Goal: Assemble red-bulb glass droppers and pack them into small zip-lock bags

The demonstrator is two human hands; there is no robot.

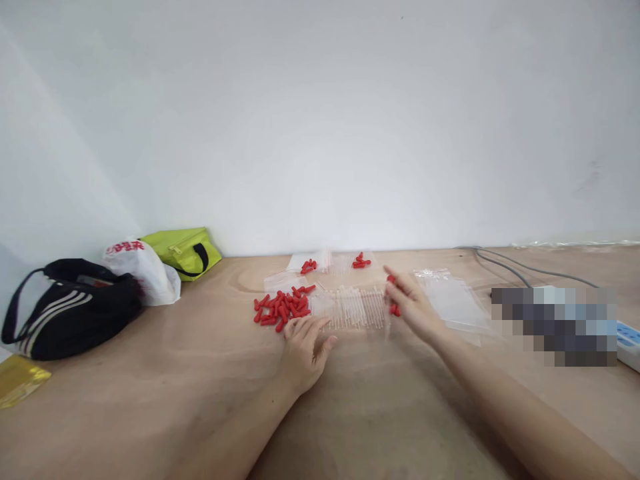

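Observation:
A pile of red rubber dropper bulbs [281, 308] lies on the wooden table, just beyond my left hand [304, 347]. That hand rests low with its fingers stretched out and the thumb apart, its fingertips at the pile's near edge. Right of the pile lies a row of thin clear tubes [356, 308], side by side. My right hand [411, 303] is at the row's right end, slightly blurred, its fingers apart. Red bulbs [395, 311] show beside and between those fingers, partly hidden by them. I cannot see any bulb firmly gripped.
Small clear bags [324, 260] lie at the back, with two small groups of red bulbs [361, 261] there. More clear bags [453, 300] are stacked at right, near a blurred patch, grey cables [530, 264] and a power strip [629, 340]. Black [80, 313], white [145, 273] and lime bags [183, 250] stand left.

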